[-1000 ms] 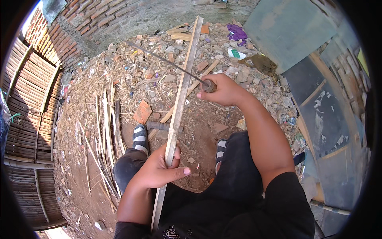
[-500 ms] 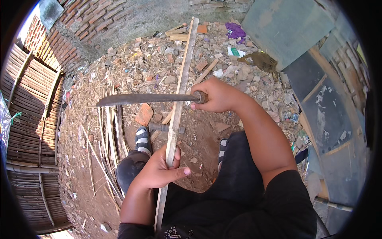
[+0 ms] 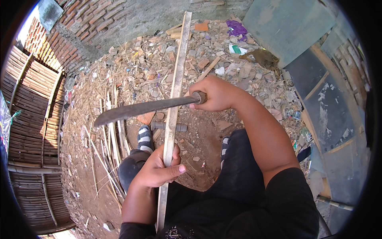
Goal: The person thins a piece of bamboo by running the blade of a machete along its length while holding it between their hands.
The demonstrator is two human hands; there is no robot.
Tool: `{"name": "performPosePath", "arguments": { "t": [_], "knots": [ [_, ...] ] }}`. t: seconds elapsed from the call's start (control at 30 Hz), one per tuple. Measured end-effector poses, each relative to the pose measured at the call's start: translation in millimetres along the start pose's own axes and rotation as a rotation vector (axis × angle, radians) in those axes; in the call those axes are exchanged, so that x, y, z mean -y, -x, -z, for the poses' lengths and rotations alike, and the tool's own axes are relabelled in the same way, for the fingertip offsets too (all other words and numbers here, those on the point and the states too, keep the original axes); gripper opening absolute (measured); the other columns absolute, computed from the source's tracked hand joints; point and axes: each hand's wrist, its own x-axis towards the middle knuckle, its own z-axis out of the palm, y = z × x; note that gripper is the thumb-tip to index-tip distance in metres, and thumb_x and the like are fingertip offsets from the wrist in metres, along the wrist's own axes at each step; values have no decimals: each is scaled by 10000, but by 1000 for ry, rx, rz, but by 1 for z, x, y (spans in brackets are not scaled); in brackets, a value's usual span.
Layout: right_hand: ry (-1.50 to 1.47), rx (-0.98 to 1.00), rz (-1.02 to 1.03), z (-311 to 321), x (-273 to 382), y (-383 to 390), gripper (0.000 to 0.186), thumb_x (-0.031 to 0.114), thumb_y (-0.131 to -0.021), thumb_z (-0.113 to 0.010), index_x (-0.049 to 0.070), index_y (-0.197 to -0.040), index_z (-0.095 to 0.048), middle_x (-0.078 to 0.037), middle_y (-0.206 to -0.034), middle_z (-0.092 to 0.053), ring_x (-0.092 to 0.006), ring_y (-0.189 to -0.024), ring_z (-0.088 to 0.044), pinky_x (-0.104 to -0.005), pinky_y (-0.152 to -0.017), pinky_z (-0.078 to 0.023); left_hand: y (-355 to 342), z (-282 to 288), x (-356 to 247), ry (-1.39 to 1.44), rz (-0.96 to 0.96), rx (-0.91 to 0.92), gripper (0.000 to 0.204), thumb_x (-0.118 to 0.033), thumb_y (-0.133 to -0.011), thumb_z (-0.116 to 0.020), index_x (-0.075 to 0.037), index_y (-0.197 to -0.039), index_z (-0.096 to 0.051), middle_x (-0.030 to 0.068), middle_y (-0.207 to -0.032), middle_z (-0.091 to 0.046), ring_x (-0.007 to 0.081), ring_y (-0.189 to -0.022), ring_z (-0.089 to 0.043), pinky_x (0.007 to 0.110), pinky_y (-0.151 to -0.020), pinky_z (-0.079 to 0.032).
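Observation:
My left hand (image 3: 161,167) is closed around a long pale split bamboo or wood strip (image 3: 181,51), low on it, its thumb across the front. The strip runs from my lap up toward the wall. My right hand (image 3: 213,93) grips the wooden handle of a dark, worn machete (image 3: 135,109), just right of the strip. The blade crosses the strip at mid-length and points left, its broad side showing; whether it touches the strip, I cannot tell.
A bundle of thin pale strips (image 3: 109,139) lies left of my feet. A dark, short cylindrical piece (image 3: 179,127) rests between them. Rubble and litter (image 3: 238,71) spread toward a brick wall (image 3: 99,20). Bamboo panels (image 3: 28,107) stand left, grey boards (image 3: 284,32) right.
The machete has swung from pointing up-left with its edge toward me to broadside, its tip lower and toward the left. The strip's far end has shifted slightly left.

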Motion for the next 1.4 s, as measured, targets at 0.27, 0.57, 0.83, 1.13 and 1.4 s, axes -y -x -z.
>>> {"name": "performPosePath", "arguments": {
  "t": [0.27, 0.57, 0.83, 1.13, 1.4],
  "knots": [
    [-129, 47, -32, -12, 12, -2, 274, 269, -795, -798, 47, -915, -691, -75, -721, -668, -203, -663, -623, -372, -629, -478, -2, 0, 4, 41, 16, -10, 383, 12, -859, -763, -129, -1006, -438, -40, -681, -457, 74, -505, -450, 242, -453, -372],
    [-271, -117, -199, -1, -11, -1, 245, 257, -786, -783, 42, -848, -683, -54, -664, -628, -194, -617, -590, -362, -607, -446, -1, -4, 2, 50, 21, 2, 391, 88, -832, -722, -124, -1005, -443, -28, -677, -462, 84, -484, -448, 247, -442, -373],
    [-150, 136, -76, -14, -9, -10, 241, 249, -743, -803, 49, -797, -680, -93, -681, -644, -231, -638, -616, -384, -614, -461, -11, -3, 2, -117, 46, -88, 394, 124, -809, -678, -124, -1013, -450, -13, -697, -485, 89, -499, -465, 254, -444, -357],
    [-104, 95, -45, -11, -12, -14, 264, 259, -750, -817, 43, -830, -687, -90, -688, -634, -229, -641, -598, -386, -624, -454, -13, 1, 1, -8, 42, -80, 397, 112, -809, -682, -141, -1003, -444, -30, -691, -471, 81, -457, -423, 252, -441, -342],
    [-52, 115, -68, -4, -14, -15, 310, 262, -766, -837, 18, -889, -691, -91, -710, -643, -199, -661, -598, -374, -633, -455, -14, 1, 0, 49, 32, -84, 393, 108, -807, -679, -142, -995, -442, -40, -671, -452, 78, -446, -412, 256, -439, -342]
  ]
}}
